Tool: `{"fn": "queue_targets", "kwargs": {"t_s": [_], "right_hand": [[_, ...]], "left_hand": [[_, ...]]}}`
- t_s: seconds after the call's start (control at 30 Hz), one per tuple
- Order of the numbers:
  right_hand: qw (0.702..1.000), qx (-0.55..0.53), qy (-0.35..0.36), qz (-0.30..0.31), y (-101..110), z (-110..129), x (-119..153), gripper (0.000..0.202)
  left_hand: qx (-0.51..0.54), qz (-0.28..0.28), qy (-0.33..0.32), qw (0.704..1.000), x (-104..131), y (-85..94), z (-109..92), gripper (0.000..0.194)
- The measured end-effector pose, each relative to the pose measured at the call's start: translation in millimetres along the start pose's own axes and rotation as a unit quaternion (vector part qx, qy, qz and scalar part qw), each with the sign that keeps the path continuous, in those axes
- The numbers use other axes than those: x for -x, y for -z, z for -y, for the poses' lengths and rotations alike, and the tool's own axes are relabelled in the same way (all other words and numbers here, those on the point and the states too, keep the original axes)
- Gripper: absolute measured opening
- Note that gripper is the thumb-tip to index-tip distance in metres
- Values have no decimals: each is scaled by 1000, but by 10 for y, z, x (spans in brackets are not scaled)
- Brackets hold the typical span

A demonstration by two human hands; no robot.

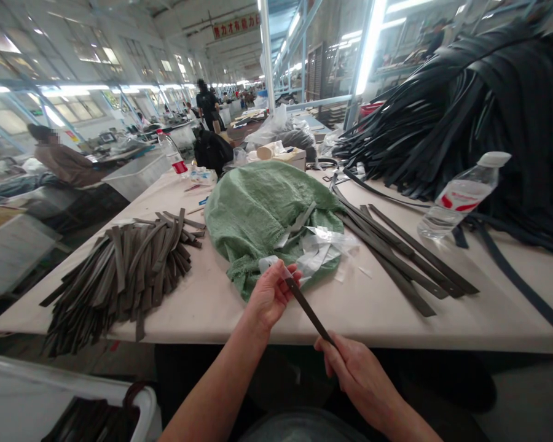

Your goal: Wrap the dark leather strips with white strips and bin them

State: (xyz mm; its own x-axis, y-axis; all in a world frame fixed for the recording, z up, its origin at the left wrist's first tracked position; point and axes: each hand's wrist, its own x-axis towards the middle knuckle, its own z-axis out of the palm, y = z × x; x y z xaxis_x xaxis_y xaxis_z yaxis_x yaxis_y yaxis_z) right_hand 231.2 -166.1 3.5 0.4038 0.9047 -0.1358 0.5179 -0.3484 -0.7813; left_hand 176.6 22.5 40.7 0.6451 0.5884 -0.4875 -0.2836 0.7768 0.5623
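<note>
Head: left hand, right hand hold one dark strip.

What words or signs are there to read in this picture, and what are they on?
"努力才有能力": overhead sign; the character after it is partly cut off.
Right plastic bottle: white writing on its red label, too blurred to read.
Left plastic bottle: red label, too small to read.
Small yellow sign: too blurred to read.

A narrow, dark strip — straight, flat, held aslant.
</note>
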Motion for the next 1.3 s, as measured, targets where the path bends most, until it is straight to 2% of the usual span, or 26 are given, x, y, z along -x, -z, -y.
{"fn": "queue_targets", "kwargs": {"t_s": [0.23, 0.37, 0.47, 0.57, 0.63, 0.73, 0.8, 0.87, 0.97, 1.03, 1.17, 1.23, 1.3], "right_hand": [[1000, 16, 5, -16, -37, -21, 22, 43], [1000, 2, 8, -16, -44, 0, -36, 42], [995, -98, -12, 26, -50, 43, -91, 41], [968, -237, -39, 73, -78, 73, -122, 44], [955, -283, -31, 81, -110, 63, -100, 44], [966, -249, -2, 67, -166, -2, -13, 42], [975, -216, 0, 56, -191, -49, 29, 44], [977, -209, -2, 41, -192, -65, 26, 49], [977, -212, 15, 1, -149, -14, -34, 52], [976, -217, 23, -6, -122, 41, -64, 53], [972, -232, 11, 28, -140, 97, -77, 56], [972, -234, 11, 31, -159, 93, -104, 56], [971, -236, 24, 21, -161, 83, -150, 53]], "left_hand": [[11, -9, -7, 1000, -1, 18, -29, 12], [9, 0, -8, 1000, 26, 24, 27, 13], [-14, 23, -6, 1000, 79, 56, 140, 22], [-51, 54, -10, 997, 138, 97, 217, 34], [-66, 58, -28, 996, 159, 122, 187, 38], [-68, 47, -78, 994, 183, 158, 83, 40], [-84, 50, -97, 990, 233, 187, 90, 38], [-130, 74, -91, 985, 317, 217, 209, 34], [-207, 143, -32, 967, 440, 236, 431, 35], [-218, 160, -39, 962, 466, 210, 448, 36], [-149, 90, -180, 968, 405, 101, 203, 33], [-154, 80, -188, 967, 395, 78, 164, 31], [-188, 91, -160, 965, 421, 92, 240, 31]]}}
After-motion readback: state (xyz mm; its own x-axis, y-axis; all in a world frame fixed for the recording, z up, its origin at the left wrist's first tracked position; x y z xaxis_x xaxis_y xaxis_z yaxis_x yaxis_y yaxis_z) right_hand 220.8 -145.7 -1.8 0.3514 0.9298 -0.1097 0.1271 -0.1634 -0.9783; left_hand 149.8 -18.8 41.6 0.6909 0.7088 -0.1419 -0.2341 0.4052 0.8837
